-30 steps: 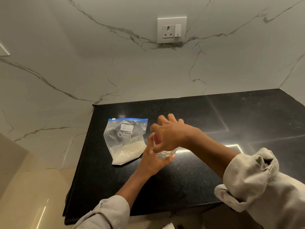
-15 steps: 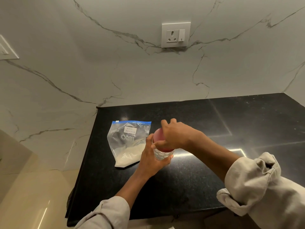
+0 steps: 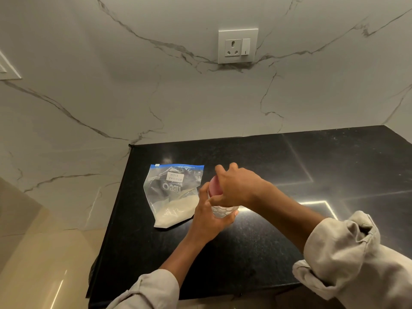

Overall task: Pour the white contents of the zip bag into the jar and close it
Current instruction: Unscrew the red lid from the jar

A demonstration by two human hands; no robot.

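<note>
Jar: one; clear, patterned wall; stands on the black surface near its middle, just right of the zip bag.
Lid: one; pink; sits on the jar mouth, largely covered by the right hand.
Left hand: fingers curled round the jar's lower body, gripping it from the near left side.
Right hand: fingers and thumb curled over the lid from above, gripping it.
Step in hand (judged): unscrewing the lid so the jar can take the powder.
Method: hold the jar base pressed to the surface with the left hand; turn only the lid with the right; keep the jar upright; lift the lid straight off once it is loose.
Risk (judged): the jar turning with the lid if the lower grip is slack.
Zip bag: one; blue seal strip, label reading "MILK POWDER"; lies flat, untouched, white powder gathered at its near end.
Wall socket: one, on the marble wall behind.
Hands count: two.
</note>
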